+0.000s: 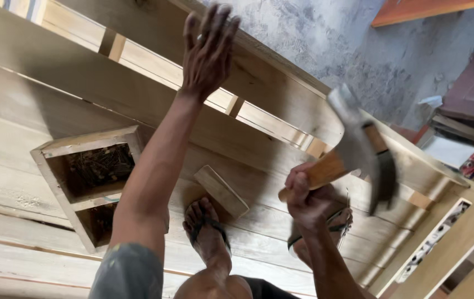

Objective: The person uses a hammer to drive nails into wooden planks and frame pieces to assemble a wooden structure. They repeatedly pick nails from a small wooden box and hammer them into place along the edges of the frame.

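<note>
So the right hand was wrapped tight around the wooden handle of a claw hammer, fingers curled shut on the grip near its end. The steel head was raised up and a bit blurred, hanging over the far right part of the plank floor, just in front of a long wooden rail that ran diagonally across the shot.

The left hand was stretched way out, palm flat against that same rail near its upper end, fingers laid close together and straight, not gripping anything. Couldn't tell if there was a nail under it.

Down on the planks, both feet were in sandals: the left foot sat about mid-floor, and the right foot was mostly hidden behind the hammer hand. Just beside the left foot's toes lay a small loose wood block, tilted on the boards. Off to the left edge of the floor was an open wooden box with two compartments, the upper one full of dark nails; what was in the lower one was too shadowy to make out.

Past the rail there was a rough grey plaster wall.
</note>
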